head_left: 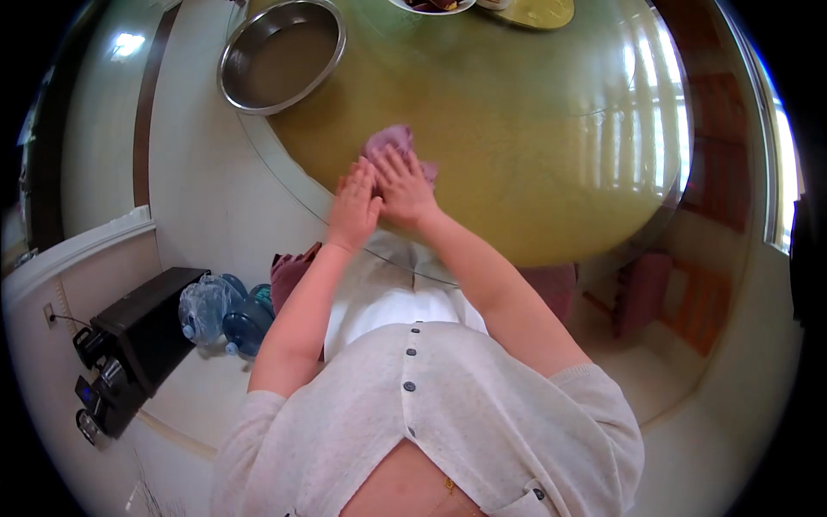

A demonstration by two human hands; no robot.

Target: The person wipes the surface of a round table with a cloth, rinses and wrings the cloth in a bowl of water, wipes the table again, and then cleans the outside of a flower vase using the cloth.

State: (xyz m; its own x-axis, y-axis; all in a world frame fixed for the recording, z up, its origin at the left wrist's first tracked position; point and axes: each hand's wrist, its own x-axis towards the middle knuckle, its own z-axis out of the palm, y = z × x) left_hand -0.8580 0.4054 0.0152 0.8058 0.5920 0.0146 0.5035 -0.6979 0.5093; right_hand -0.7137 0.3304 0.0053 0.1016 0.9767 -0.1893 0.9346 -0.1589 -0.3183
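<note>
Spread open, the right hand [405, 188] covers the crumpled pink cloth [392, 138], pinning it against the counter [517, 172]; the left hand [352, 215], also open, seems to brace its edge. Beyond, a metal basin [243, 102] sits within easy reach.

From here I see a glossy yellow-green table [534, 164] carrying a metal basin [235, 65], a crumpled pink cloth [394, 136], a white bowl [467, 8] and possibly a yellow lid [538, 12].
</note>
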